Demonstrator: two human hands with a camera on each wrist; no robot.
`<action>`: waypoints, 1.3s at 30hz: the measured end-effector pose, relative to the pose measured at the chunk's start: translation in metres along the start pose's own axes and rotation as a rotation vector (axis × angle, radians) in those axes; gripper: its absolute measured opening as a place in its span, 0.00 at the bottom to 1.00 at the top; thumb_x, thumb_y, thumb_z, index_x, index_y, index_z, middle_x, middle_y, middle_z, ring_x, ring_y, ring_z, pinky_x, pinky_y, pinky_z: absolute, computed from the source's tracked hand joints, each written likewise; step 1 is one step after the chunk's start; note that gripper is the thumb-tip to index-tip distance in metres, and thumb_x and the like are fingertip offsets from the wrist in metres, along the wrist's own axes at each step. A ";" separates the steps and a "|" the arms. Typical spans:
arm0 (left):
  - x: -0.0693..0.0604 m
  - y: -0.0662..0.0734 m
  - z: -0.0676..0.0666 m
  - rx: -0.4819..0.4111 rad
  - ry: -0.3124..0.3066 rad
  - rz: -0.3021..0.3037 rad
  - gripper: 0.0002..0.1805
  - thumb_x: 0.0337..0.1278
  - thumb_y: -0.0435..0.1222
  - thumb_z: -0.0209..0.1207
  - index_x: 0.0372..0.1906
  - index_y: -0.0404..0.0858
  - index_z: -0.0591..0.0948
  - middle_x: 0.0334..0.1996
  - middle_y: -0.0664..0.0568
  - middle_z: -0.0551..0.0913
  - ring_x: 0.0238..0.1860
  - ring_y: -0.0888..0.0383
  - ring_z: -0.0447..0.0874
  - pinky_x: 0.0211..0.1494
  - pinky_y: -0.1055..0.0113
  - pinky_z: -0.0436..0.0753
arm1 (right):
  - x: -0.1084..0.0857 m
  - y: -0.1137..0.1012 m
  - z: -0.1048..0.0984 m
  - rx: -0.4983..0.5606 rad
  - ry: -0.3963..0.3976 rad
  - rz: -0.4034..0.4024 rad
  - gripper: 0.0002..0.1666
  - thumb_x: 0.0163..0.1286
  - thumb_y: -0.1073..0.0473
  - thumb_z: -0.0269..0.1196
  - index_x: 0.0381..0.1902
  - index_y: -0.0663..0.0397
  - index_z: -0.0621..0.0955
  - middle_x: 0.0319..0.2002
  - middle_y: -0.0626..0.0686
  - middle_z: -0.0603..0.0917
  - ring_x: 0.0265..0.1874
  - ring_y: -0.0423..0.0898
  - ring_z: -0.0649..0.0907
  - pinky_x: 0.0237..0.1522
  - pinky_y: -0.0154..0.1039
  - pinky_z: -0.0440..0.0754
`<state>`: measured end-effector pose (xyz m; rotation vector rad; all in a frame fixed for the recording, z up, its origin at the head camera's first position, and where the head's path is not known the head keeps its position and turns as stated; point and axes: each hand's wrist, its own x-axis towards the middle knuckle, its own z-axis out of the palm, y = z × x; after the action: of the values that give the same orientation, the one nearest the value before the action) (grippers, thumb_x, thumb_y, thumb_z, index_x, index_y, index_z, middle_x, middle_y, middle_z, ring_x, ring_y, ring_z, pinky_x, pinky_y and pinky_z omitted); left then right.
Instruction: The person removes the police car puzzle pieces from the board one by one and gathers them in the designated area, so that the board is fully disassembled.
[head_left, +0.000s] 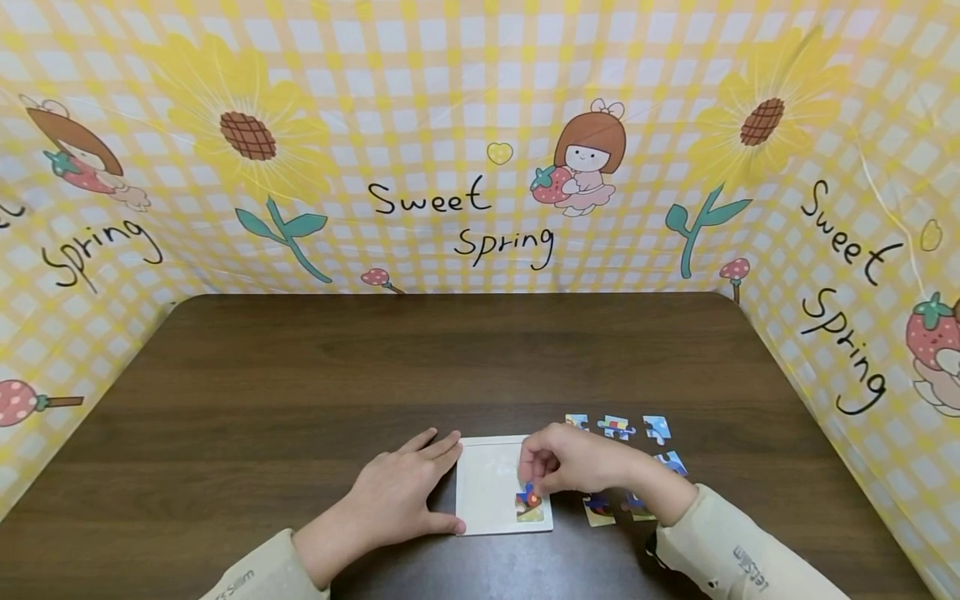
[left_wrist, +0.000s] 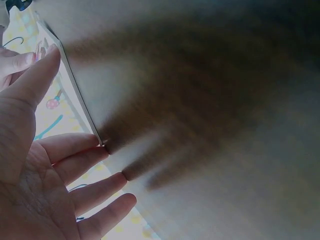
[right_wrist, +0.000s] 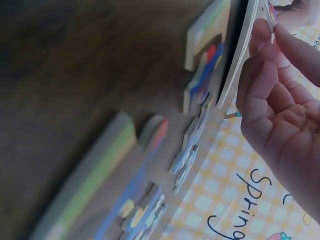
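A white puzzle tray point(head_left: 486, 492) lies flat on the table. My left hand point(head_left: 397, 493) rests against its left side, thumb at the near corner and fingertips at the far one; in the left wrist view its fingers point(left_wrist: 70, 142) are spread and fairly straight. Between thumb and forefinger, my right hand point(head_left: 588, 460) pinches a jigsaw piece point(head_left: 529, 508) with blue, red and green-brown print. That piece is at the tray's near right corner, tilted in the right wrist view; whether it touches the tray floor I cannot tell.
Several loose jigsaw pieces lie right of the tray, among them a far one point(head_left: 617, 427), a blue one point(head_left: 656, 428) and a near one point(head_left: 600, 511). My right forearm partly covers this group. A yellow checked cloth point(head_left: 435, 100) stands around the brown table point(head_left: 337, 358).
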<state>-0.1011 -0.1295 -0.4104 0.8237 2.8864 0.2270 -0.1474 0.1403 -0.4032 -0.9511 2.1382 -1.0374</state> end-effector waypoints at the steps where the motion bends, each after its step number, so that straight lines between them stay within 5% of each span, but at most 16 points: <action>1: 0.000 0.000 0.000 0.002 0.001 0.000 0.52 0.39 0.65 0.70 0.68 0.38 0.74 0.71 0.51 0.73 0.71 0.44 0.69 0.47 0.44 0.83 | 0.000 0.000 0.000 0.007 0.000 0.008 0.05 0.63 0.72 0.66 0.32 0.59 0.82 0.25 0.47 0.81 0.25 0.32 0.76 0.31 0.28 0.78; 18: 0.000 0.000 -0.001 0.011 0.010 0.011 0.51 0.40 0.64 0.70 0.68 0.38 0.74 0.70 0.51 0.73 0.71 0.44 0.70 0.45 0.44 0.83 | -0.009 0.002 -0.010 0.000 0.033 -0.021 0.04 0.65 0.70 0.66 0.34 0.57 0.83 0.27 0.48 0.83 0.27 0.33 0.77 0.36 0.30 0.80; 39: -0.001 0.000 0.000 0.003 0.001 0.008 0.52 0.40 0.64 0.70 0.69 0.38 0.74 0.71 0.51 0.72 0.72 0.44 0.69 0.45 0.44 0.83 | -0.059 0.022 -0.038 0.028 0.152 -0.016 0.04 0.67 0.69 0.64 0.36 0.55 0.82 0.29 0.49 0.83 0.31 0.35 0.79 0.36 0.33 0.80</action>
<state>-0.1002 -0.1297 -0.4102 0.8353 2.8855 0.2236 -0.1481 0.2123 -0.3902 -0.9034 2.2350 -1.1786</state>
